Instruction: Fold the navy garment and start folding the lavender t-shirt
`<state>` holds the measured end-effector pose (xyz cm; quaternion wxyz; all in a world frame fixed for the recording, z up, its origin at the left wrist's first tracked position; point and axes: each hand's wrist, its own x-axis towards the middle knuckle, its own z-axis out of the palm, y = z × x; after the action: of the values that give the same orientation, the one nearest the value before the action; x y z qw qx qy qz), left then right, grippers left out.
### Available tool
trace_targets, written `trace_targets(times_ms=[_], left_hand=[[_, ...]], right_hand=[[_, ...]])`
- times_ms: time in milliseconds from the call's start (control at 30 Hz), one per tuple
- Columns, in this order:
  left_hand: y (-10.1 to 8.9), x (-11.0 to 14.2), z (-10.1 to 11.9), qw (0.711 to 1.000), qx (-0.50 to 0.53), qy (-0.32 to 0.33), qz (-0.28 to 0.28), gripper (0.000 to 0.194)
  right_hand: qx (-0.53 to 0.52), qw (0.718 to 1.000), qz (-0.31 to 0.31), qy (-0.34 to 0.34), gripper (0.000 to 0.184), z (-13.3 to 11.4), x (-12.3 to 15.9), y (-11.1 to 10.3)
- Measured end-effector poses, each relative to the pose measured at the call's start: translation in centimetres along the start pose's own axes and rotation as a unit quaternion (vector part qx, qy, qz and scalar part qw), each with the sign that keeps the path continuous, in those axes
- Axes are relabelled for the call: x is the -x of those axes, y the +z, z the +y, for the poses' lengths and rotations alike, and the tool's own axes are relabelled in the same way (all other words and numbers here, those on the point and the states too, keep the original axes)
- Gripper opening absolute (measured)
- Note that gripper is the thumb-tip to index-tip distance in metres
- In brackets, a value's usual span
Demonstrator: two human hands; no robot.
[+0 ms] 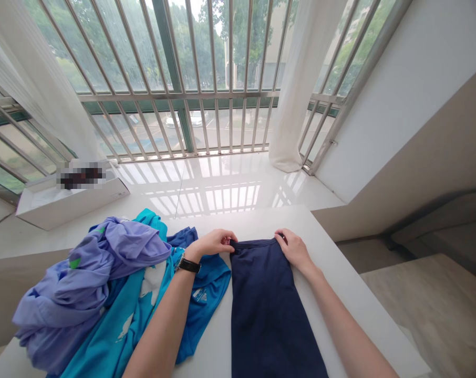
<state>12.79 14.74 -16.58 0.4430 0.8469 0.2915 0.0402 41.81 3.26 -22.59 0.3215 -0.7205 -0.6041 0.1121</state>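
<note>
Lying beside the left hand (210, 244), a lilac shirt (84, 278) overlaps a turquoise shirt (104, 336)

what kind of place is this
Probably an upper-floor room in a home: pale metal window bars overlook a parked white car, sheer white curtains hang beside them, and a white table holds a navy fabric garment.

1. A heap of purple and blue clothes (88, 283) blocks the lower left.
2. A dark blue shirt (267, 310) lies between the left hand (210, 244) and right hand (295, 249).
3. Hands can pass over the white table (340, 299) at right.
</note>
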Motion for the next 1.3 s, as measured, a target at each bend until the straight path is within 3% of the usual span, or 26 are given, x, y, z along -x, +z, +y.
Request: trace_targets(times_ms=[133, 267, 400, 533, 667, 800, 900, 1000, 1133, 1300], left_hand=[[0.3, -0.2, 0.4, 0.996, 0.022, 0.06, 0.057, 0.026], [0.1, -0.3, 1.0, 0.994, 0.038, 0.088, 0.051, 0.036], [0.4, -0.6, 0.7, 0.995, -0.017, 0.046, 0.089, 0.04], [1.3, -1.2, -0.4, 0.985, -0.1, -0.011, 0.137, 0.028], [1.9, -1.5, -0.6, 0.977, -0.117, -0.024, 0.178, 0.017], [2.4, -0.3, 1.1, 0.959, -0.124, -0.045, 0.249, 0.023], [3.5, 2.8, 3.4, 0.951, -0.126, -0.074, 0.272, 0.023], [6.0, 7.9, 5.9, 0.96, -0.134, -0.102, 0.223, 0.031], [11.3, 14.4, 7.9, 0.977, -0.071, -0.168, 0.114, 0.036], [16.6, 17.6, 7.7, 0.957, 0.043, -0.216, 0.188, 0.026]], right_hand=[[0.005, 1.0, 0.002, -0.003, 0.027, 0.2, -0.1, 0.3], [0.007, 1.0, 0.006, -0.011, 0.028, 0.5, -0.1, 0.6], [0.008, 1.0, 0.015, -0.023, 0.028, 0.8, -0.1, 0.7], [0.008, 0.999, 0.035, -0.033, 0.028, 1.0, -0.2, 1.0], [0.005, 0.997, 0.072, -0.027, 0.028, 1.1, -0.2, 1.3], [-0.003, 0.993, 0.119, -0.016, 0.034, 0.8, 0.4, 0.6], [-0.01, 0.991, 0.129, -0.023, 0.033, -0.4, 0.6, -0.5], [-0.031, 0.996, 0.06, -0.052, 0.03, -2.7, -0.3, -1.0], [-0.054, 0.988, -0.109, -0.098, 0.027, -6.9, -2.9, 0.4], [-0.033, 0.963, -0.245, -0.105, 0.028, -11.5, -5.8, 4.4]])
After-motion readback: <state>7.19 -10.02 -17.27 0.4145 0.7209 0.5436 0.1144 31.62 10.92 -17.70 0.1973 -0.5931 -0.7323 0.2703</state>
